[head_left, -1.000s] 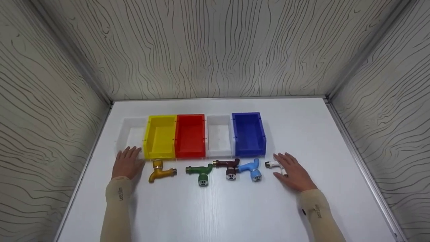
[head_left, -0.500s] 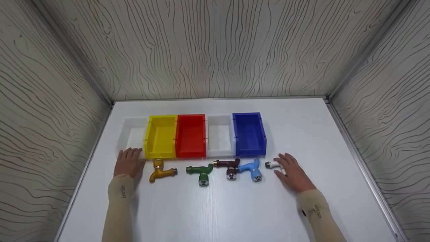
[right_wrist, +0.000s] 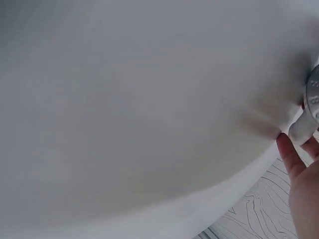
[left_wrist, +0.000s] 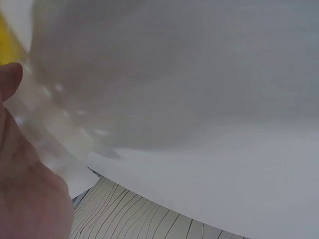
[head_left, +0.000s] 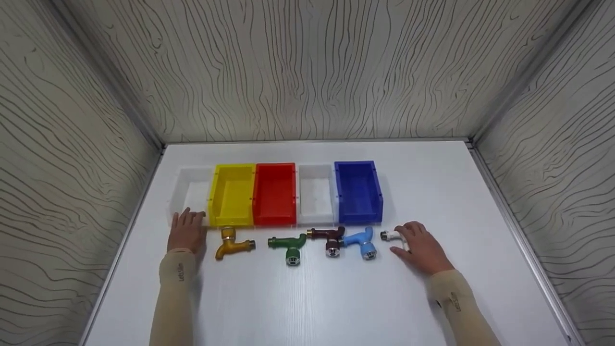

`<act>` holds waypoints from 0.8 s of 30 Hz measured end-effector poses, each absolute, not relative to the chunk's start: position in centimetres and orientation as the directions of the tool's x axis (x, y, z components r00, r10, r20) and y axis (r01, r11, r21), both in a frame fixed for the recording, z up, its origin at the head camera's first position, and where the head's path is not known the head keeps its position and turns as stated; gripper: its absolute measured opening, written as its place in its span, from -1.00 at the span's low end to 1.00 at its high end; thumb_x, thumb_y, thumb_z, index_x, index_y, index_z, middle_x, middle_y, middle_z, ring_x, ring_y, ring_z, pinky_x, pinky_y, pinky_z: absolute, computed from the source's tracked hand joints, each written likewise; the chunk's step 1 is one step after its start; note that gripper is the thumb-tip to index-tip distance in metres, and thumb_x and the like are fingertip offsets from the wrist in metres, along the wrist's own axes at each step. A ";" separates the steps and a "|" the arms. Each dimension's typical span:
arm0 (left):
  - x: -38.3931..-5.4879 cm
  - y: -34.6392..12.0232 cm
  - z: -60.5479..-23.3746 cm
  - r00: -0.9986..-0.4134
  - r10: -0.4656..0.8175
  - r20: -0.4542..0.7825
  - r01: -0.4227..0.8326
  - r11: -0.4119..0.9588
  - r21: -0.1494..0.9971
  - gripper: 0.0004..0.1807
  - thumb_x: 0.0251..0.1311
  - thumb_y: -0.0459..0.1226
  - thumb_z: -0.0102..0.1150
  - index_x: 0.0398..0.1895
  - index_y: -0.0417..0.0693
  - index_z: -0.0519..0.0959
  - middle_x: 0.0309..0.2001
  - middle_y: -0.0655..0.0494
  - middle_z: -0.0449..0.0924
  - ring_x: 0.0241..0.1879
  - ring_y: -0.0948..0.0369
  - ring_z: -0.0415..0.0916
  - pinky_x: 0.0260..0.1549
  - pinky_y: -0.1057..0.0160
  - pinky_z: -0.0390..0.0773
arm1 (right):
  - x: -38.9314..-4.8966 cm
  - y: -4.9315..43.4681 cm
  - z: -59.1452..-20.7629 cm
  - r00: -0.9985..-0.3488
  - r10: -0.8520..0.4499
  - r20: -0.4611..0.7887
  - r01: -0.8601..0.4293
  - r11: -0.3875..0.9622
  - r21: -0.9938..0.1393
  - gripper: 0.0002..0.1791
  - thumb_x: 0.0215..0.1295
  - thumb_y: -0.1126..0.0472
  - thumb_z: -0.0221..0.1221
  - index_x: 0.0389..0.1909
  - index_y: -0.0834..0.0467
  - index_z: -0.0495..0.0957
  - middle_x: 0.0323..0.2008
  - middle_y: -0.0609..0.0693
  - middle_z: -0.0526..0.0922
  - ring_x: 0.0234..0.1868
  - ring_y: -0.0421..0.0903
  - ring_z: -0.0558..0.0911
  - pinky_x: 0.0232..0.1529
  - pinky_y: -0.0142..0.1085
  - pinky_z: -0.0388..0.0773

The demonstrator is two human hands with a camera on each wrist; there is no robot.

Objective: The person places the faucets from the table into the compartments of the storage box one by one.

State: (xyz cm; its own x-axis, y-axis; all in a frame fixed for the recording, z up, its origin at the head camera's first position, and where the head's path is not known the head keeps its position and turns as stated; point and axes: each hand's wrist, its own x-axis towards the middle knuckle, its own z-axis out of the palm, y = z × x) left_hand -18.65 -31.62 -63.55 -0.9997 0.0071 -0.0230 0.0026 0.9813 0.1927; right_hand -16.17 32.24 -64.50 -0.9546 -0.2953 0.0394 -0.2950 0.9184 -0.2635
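A white bench (head_left: 307, 307) is stretching beneath a person's fingers. A translucent white bin (head_left: 194, 187) is standing just ahead of the left fingers, which are extending loosely at its front. The left hand (head_left: 186, 238) and right hand (head_left: 425, 250) are reaching forward; the right's thumb and fingers are parting around a white tap (head_left: 394, 235), any contact remaining unclear. A light-blue tap (head_left: 358, 239) is lying left of those fingers.

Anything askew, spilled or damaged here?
No spill or damage shows. The yellow tap looks odd: its knob faces the bins, unlike those of the green tap, brown tap and blue tap. The right hand partly hides the white tap.
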 end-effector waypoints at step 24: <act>-18.7 -32.0 -64.3 -0.999 0.030 -0.012 0.028 0.982 0.189 -0.55 0.54 -0.29 -0.04 0.40 -0.24 0.34 0.42 -0.28 0.35 0.59 -0.25 0.02 0.60 -0.30 -0.19 | -17.0 31.9 -64.0 -0.940 -0.334 0.067 -0.341 0.918 -0.203 -0.30 0.26 -0.28 0.35 0.20 0.16 0.58 -0.10 0.10 0.51 -0.03 0.07 0.47 0.00 0.02 0.56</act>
State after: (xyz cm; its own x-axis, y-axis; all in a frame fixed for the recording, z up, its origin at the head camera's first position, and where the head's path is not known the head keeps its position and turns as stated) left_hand -18.74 -31.99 -64.28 -0.9995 0.0304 -0.0121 0.0276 0.9815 0.1893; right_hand -16.98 31.88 -64.03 -0.9402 -0.3341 0.0667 -0.3407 0.9180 -0.2030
